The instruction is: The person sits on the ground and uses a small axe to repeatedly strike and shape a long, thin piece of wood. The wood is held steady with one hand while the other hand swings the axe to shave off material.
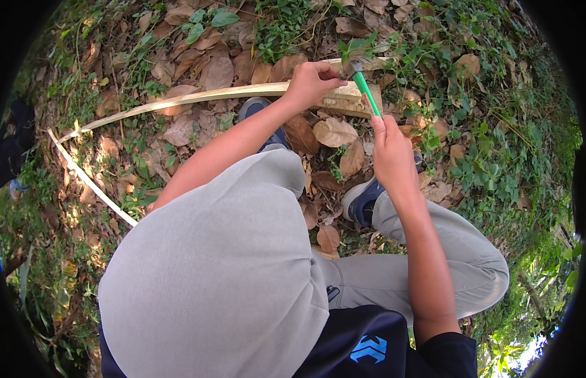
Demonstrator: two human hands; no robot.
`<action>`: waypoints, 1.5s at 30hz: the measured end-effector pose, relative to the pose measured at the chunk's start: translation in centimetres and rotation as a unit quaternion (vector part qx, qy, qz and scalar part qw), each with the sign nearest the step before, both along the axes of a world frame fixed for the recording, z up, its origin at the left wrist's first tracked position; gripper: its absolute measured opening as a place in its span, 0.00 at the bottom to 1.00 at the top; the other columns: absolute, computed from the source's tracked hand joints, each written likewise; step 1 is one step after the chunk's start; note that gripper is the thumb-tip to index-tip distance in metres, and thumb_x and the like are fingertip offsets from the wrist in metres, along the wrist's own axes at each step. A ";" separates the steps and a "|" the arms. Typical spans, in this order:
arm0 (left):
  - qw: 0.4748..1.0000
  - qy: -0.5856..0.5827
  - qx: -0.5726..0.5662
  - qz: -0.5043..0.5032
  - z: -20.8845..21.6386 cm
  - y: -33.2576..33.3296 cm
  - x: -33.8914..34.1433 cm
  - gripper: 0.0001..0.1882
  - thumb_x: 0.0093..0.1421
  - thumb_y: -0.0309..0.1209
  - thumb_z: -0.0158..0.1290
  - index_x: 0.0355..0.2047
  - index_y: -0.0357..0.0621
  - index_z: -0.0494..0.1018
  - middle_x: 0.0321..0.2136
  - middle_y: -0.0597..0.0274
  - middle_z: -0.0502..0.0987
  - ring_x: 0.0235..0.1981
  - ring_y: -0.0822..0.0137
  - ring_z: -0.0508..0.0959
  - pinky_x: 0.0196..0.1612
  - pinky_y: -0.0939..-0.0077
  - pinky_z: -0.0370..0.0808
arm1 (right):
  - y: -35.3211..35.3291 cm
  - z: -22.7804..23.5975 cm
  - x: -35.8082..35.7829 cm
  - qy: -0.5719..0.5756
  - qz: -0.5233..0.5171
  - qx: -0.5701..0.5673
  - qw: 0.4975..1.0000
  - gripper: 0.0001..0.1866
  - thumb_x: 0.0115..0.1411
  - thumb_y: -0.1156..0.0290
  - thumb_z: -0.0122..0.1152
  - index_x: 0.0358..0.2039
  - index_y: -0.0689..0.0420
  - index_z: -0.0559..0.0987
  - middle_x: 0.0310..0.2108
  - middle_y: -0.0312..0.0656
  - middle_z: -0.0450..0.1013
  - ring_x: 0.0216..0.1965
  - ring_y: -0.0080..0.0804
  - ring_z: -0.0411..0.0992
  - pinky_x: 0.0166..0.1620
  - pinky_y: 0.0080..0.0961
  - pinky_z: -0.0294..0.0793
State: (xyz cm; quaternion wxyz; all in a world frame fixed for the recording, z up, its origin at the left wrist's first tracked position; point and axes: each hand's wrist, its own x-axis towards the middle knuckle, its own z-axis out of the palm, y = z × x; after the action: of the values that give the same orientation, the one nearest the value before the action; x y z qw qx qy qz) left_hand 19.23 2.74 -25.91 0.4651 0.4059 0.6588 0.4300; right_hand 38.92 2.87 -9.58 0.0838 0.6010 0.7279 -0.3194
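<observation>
My right hand point(392, 151) is wrapped round the green handle of a hammer point(367, 92). The hammer's metal head is up beside the fingertips of my left hand point(310, 83). Thumb and finger of that hand are pinched together over the wood; whatever they hold, if anything, is too small to make out. Under the hammer lies a short wooden block point(349, 102), partly covered by my left hand. A long pale wooden strip point(198, 97) runs left from the hand. Behind the hammer head, another piece of pale wood point(378, 63) shows.
At the far left, a second wooden strip point(94, 187) meets the long one's end and slants toward me. Brown dry leaves point(335, 132) and green plants point(488, 138) cover the ground. My bent knees and blue shoes point(363, 200) are close below the wood.
</observation>
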 end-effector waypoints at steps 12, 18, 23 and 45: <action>1.000 -0.001 0.003 -0.001 0.0 -0.1 0.0 0.13 0.57 0.34 0.71 0.35 0.37 0.85 0.29 0.60 0.87 0.30 0.74 0.83 0.36 0.75 0.78 | -0.4 0.5 -0.6 0.003 -0.024 0.008 1.000 0.22 0.79 0.51 0.38 0.46 0.56 0.74 0.28 0.62 0.78 0.36 0.71 0.76 0.38 0.64 0.71; 0.999 -0.023 0.026 0.005 -0.8 -0.1 0.1 0.13 0.55 0.31 0.71 0.37 0.36 0.85 0.30 0.57 0.87 0.32 0.71 0.85 0.39 0.74 0.81 | -0.1 -1.1 1.3 -0.052 0.002 -0.020 0.998 0.23 0.79 0.50 0.38 0.47 0.57 0.74 0.33 0.64 0.79 0.40 0.72 0.76 0.41 0.64 0.72; 0.999 -0.034 0.006 -0.020 -1.2 -0.1 0.0 0.12 0.57 0.27 0.69 0.40 0.35 0.84 0.35 0.59 0.88 0.37 0.72 0.86 0.45 0.75 0.82 | 0.1 -2.4 2.4 -0.060 -0.014 -0.035 0.997 0.24 0.79 0.49 0.38 0.47 0.58 0.74 0.35 0.64 0.79 0.43 0.72 0.75 0.44 0.65 0.71; 0.961 0.185 -0.117 -0.168 1.6 -4.7 -8.0 0.34 0.44 0.33 0.76 0.54 0.48 0.80 0.50 0.55 0.79 0.55 0.54 0.78 0.60 0.61 0.75 | 0.3 -3.3 2.9 -0.020 -0.018 -0.024 0.999 0.23 0.79 0.50 0.38 0.45 0.59 0.72 0.32 0.63 0.78 0.38 0.70 0.76 0.41 0.62 0.71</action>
State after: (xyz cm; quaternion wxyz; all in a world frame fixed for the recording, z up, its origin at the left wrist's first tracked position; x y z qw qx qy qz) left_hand 11.20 -1.96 -24.31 0.4449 0.5260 0.7012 0.1837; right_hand 41.87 3.16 -12.89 0.1064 0.6182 0.7072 -0.3261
